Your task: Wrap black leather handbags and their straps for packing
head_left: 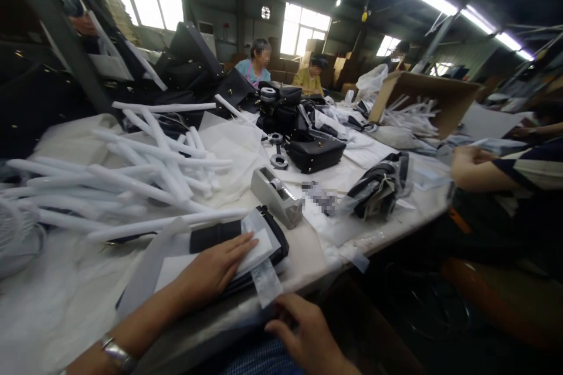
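Observation:
My left hand (220, 263) lies flat, fingers stretched, on a folded white sheet (261, 249) over a dark bag (277, 231) at the table's front edge. From under the sheet a translucent plastic strip (267, 282) hangs toward me. My right hand (303, 328) is just below the strip's lower end, with thumb and forefinger curled but apart; nothing shows between them. Grey-white wrapping paper (145, 272) spreads under the bag's left side. Behind the bag stands a grey tape dispenser (277, 196).
Long white foam tubes (145, 170) pile up on the left. Several black bags (314, 155) and rolls of tape (278, 161) lie beyond the dispenser. A wrapped dark bag (380, 184) and a cardboard box (440, 99) stand to the right. A co-worker's arm (477, 170) reaches in there.

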Demonstrator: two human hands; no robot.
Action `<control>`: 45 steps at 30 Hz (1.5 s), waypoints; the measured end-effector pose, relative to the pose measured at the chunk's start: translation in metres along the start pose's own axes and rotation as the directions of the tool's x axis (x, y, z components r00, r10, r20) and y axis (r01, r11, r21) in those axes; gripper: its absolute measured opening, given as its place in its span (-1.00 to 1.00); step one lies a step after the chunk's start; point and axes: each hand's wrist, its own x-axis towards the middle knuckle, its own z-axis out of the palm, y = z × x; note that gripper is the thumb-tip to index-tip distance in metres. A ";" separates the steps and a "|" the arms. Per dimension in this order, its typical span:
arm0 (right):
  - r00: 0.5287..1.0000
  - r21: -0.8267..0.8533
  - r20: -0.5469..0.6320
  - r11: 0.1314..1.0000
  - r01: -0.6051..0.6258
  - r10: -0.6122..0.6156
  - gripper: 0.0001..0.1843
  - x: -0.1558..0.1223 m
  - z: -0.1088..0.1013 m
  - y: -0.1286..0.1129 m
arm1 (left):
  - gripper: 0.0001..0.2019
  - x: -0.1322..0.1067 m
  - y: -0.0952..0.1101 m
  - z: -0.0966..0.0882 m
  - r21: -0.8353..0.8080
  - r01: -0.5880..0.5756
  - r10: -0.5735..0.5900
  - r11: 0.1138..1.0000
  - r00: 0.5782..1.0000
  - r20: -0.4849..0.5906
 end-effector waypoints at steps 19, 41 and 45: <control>0.966 0.745 0.066 0.631 -0.215 0.251 -0.58 -0.020 0.019 0.026 | -0.48 0.000 0.005 -0.007 0.071 -0.048 0.049 0.996 0.999 -0.009; 0.568 -0.434 0.195 0.449 0.781 -0.799 -0.76 0.101 -0.063 -0.031 | -0.42 -0.003 0.007 -0.005 0.022 -0.091 0.093 0.996 0.992 -0.080; 0.516 -0.387 0.134 0.435 0.813 -0.846 -0.88 0.099 -0.063 -0.033 | -0.41 -0.003 0.008 -0.006 0.029 -0.105 0.108 0.994 0.989 -0.104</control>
